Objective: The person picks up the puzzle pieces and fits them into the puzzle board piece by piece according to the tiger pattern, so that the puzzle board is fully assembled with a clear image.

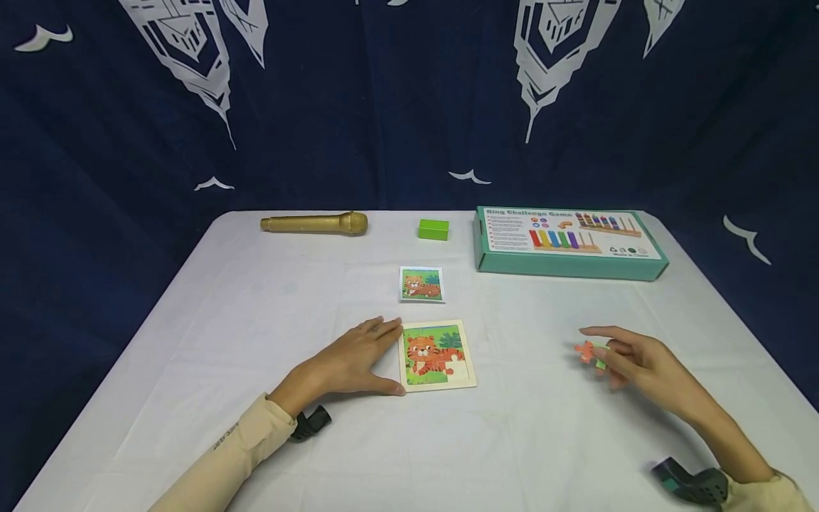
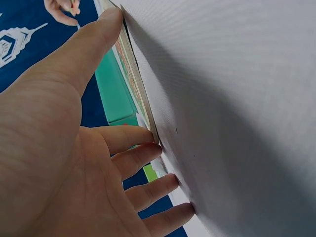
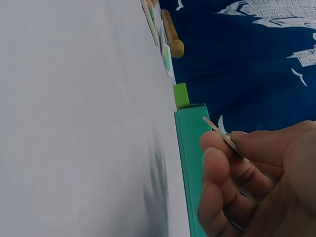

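Observation:
A square jigsaw puzzle of a tiger (image 1: 431, 348) in a pale wooden frame lies at the table's middle, with a gap at its lower right. My left hand (image 1: 358, 359) rests at its left edge, thumb at the lower corner and fingertips at the upper one, fingers fairly straight. Off to the right, my right hand (image 1: 646, 366) pinches a puzzle piece (image 1: 585, 351), orange and green, above the table. The right wrist view shows that puzzle piece (image 3: 222, 136) edge-on between thumb and fingers. A small tiger picture card (image 1: 421, 285) lies just behind the puzzle.
At the back stand a gold microphone (image 1: 313, 223), a green block (image 1: 434, 229) and a teal game box (image 1: 569, 243). White cloth covers the table (image 1: 512, 441). A dark blue patterned curtain (image 1: 384, 107) hangs behind it.

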Tool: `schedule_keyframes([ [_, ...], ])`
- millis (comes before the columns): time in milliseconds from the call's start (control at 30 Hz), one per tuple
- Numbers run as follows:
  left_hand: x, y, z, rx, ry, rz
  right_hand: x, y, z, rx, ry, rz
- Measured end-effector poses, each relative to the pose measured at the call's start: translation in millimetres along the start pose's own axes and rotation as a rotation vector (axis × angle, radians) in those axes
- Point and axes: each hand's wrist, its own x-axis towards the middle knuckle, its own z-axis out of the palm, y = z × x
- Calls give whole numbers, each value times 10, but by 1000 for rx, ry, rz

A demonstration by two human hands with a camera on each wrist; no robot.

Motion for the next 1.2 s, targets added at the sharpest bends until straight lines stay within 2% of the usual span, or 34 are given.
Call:
schedule_keyframes([
  [100, 2, 1, 1, 1, -4, -1, 46, -30, 40, -6, -14, 8],
  [300, 0, 7, -4, 8, -8, -5, 165, -79, 124, 101, -43, -7],
  [667, 8, 0, 7, 4, -6, -10, 397, -180, 274, 195, -92, -61],
  [967, -2, -7, 16, -1, -4, -11, 532, -297, 395, 198, -124, 2],
  [1200, 2, -10, 9, 9, -1, -5, 600, -355, 452, 244, -142, 28],
])
